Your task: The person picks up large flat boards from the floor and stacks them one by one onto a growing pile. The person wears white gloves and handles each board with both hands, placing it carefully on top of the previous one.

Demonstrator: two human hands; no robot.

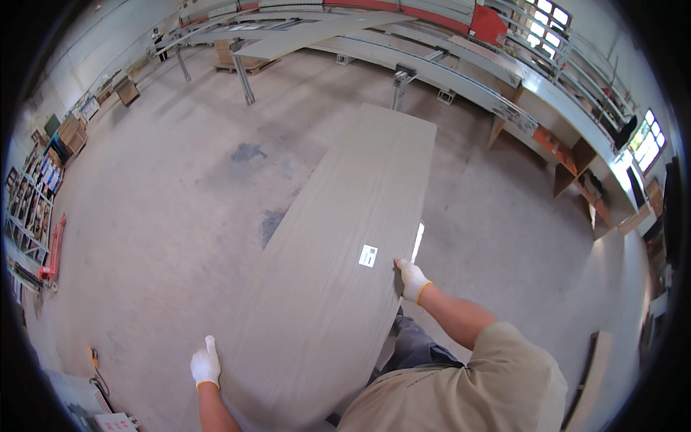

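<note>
A long grey wood-grain panel (345,237) runs from my body toward the far conveyor, held flat above the concrete floor. A small white label (368,255) is stuck near its right edge. My left hand (206,364), in a white glove, grips the panel's left edge near me. My right hand (412,278), also gloved, grips the right edge just beside the label.
A long roller conveyor line (461,72) with red parts crosses the back. Wooden shelves and boards (576,165) stand at the right. Racks with boxes (36,194) line the left wall. Another person (156,36) stands far back left. A machine and cable (101,403) sit lower left.
</note>
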